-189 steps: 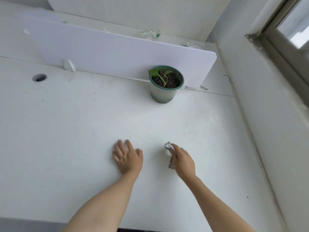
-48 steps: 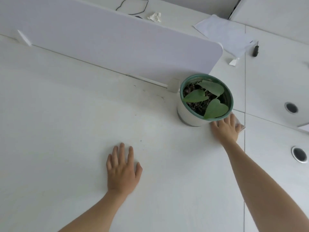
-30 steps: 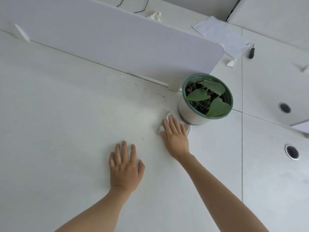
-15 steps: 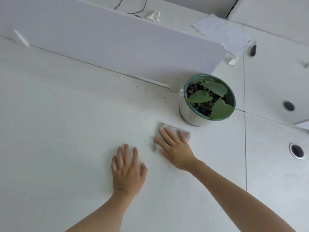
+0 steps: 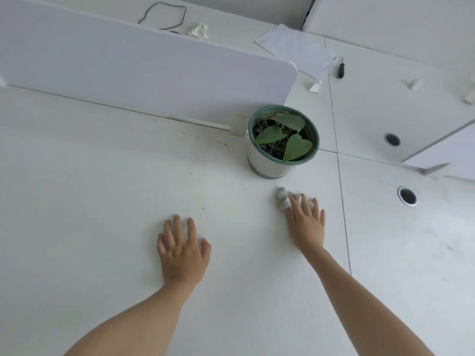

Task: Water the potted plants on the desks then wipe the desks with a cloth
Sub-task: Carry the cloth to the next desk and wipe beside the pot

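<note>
The left hand lies palm down on the white desk with its fingers spread and straight, holding nothing. The right hand presses flat, fingers straight and close together, on a bunched pale cloth. The cloth sticks out beyond the fingertips on the side toward the potted plant. The pot is white-sided with a green rim and stands upright just beyond the cloth, near it but not touching, with three broad green leaves over dark soil. No label or marking on the pot can be made out. Behind the pot a pale divider panel runs along the back edge of the desk, and its small foot bracket sits just beside the pot's rim. Past the panel, on the far desk, lie a looped black cord, a crumpled white wad and a sheet of paper (any print on it is too small to read). A small dark-handled tool rests near the sheet's right corner. A thin seam just right of the right hand divides this desk from the neighbouring one. That desk carries two round cable holes, the nearer one ringed in metal, and the end of a second panel at the right edge. Both forearms reach in from the bottom of the view.
</note>
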Available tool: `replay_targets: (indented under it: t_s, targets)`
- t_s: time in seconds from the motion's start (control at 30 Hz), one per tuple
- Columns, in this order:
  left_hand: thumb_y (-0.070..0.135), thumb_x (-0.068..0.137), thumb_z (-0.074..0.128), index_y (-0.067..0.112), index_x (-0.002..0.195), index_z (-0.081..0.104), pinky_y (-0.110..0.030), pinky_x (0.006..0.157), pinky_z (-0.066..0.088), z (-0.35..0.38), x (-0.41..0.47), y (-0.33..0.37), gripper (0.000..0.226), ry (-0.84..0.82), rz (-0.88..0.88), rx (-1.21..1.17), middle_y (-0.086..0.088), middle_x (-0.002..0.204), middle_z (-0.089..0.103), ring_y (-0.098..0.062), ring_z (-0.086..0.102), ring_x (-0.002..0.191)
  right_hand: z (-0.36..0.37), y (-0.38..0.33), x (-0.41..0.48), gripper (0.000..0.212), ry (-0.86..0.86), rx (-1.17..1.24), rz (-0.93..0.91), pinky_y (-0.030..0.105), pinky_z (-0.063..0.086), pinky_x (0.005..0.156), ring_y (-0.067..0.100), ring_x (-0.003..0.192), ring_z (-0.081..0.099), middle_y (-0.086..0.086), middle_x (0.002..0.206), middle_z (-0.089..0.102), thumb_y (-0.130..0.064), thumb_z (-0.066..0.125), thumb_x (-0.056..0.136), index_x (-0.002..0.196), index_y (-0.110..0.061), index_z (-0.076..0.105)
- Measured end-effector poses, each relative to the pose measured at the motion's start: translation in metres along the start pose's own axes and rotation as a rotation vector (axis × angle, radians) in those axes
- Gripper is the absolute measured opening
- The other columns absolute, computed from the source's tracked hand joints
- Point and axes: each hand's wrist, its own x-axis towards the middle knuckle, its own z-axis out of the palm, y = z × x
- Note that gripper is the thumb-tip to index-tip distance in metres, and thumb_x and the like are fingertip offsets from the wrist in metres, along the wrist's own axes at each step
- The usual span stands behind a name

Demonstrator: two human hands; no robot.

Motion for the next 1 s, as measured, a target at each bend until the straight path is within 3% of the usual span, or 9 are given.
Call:
replay_targets:
  t_s: [0.1,0.2,0.33,0.47,0.6,0.7,0.83,0.9,1.0]
  targets:
    - [0.034,0.074,0.033,0.001,0.111,0.062,-0.055,0.088,0.044,-0.004,-0.001,0.0,0.058,-0.045,0.002,-0.035,-0.029,0.122,0.057,-0.047,0.056,0.109,0.013,-0.02,-0.033,0.047,-0.034,-0.007,-0.07,0.04,0.0,0.115,0.025,0.145,-0.005,-0.005,0.157,0.013,-0.045,0.016,0.097,0.142,-0.036,0.023]
    - [0.034,0.074,0.032,-0.001,0.11,0.061,-0.057,0.089,0.042,-0.006,0.0,0.001,0.059,-0.052,0.005,-0.077,-0.03,0.122,0.056,-0.049,0.053,0.111,0.028,-0.035,-0.071,0.077,-0.063,0.01,-0.158,0.04,0.003,0.115,0.026,0.145,-0.003,-0.004,0.157,0.014,-0.064,-0.009,0.078,0.14,-0.037,0.028]
    - [0.03,0.075,0.045,-0.002,0.115,0.057,-0.057,0.096,0.032,-0.006,0.0,0.0,0.053,-0.008,0.006,-0.142,-0.031,0.129,0.049,-0.05,0.043,0.121,0.036,-0.04,-0.117,0.081,-0.026,0.023,-0.194,0.047,0.028,0.108,0.038,0.136,0.031,0.004,0.145,0.043,-0.058,-0.011,0.083,0.126,-0.032,0.053]
    - [0.026,0.084,0.056,0.002,0.127,0.049,-0.05,0.106,0.02,-0.008,-0.004,-0.002,0.05,-0.015,-0.01,-0.189,-0.025,0.144,0.035,-0.041,0.027,0.135,0.031,-0.032,-0.163,0.088,-0.027,0.175,-0.105,0.037,0.007,0.115,0.021,0.145,0.008,-0.007,0.153,0.026,-0.065,-0.013,0.071,0.137,-0.033,0.036]
    - [0.03,0.086,0.054,0.011,0.132,0.043,-0.042,0.112,0.012,-0.014,-0.002,-0.007,0.052,-0.036,-0.01,-0.286,-0.015,0.152,0.023,-0.031,0.012,0.142,0.013,-0.017,-0.207,0.08,0.228,0.384,0.026,0.032,0.013,0.112,0.024,0.142,0.02,-0.001,0.146,0.04,-0.058,0.003,0.077,0.131,-0.021,0.047]
    - [0.024,0.089,0.052,0.01,0.129,0.05,-0.039,0.113,0.018,-0.028,-0.006,-0.017,0.042,-0.1,-0.015,-0.544,-0.012,0.15,0.031,-0.027,0.018,0.141,0.007,0.0,-0.236,0.076,0.348,0.441,0.073,0.034,0.02,0.108,0.025,0.136,0.031,0.004,0.139,0.048,-0.055,0.007,0.078,0.123,-0.015,0.054]
    - [0.013,0.093,0.048,0.005,0.125,0.053,-0.034,0.105,0.032,-0.055,-0.065,-0.043,0.033,-0.04,-0.077,-0.938,-0.013,0.136,0.048,-0.028,0.039,0.129,0.009,0.018,-0.267,0.072,0.353,0.555,0.067,0.034,0.04,0.078,0.027,0.092,0.058,0.002,0.094,0.065,-0.056,0.009,0.077,0.115,-0.016,0.056]
    - [0.011,0.094,0.046,0.004,0.12,0.055,-0.028,0.095,0.035,-0.066,-0.116,-0.056,0.029,-0.014,-0.117,-1.052,-0.013,0.125,0.056,-0.027,0.05,0.119,0.011,0.021,-0.281,0.065,0.306,0.58,0.035,0.037,0.045,0.067,0.026,0.069,0.059,-0.005,0.076,0.06,-0.057,0.013,0.08,0.115,-0.022,0.054]
    - [0.008,0.094,0.044,0.007,0.108,0.057,-0.031,0.087,0.037,-0.069,-0.197,-0.071,0.02,0.046,-0.197,-1.153,-0.014,0.104,0.062,-0.028,0.056,0.102,0.016,0.019,-0.303,0.032,0.214,0.661,-0.039,0.033,0.043,0.056,0.019,0.045,0.051,-0.009,0.061,0.053,-0.037,0.027,0.095,0.111,-0.027,0.053]
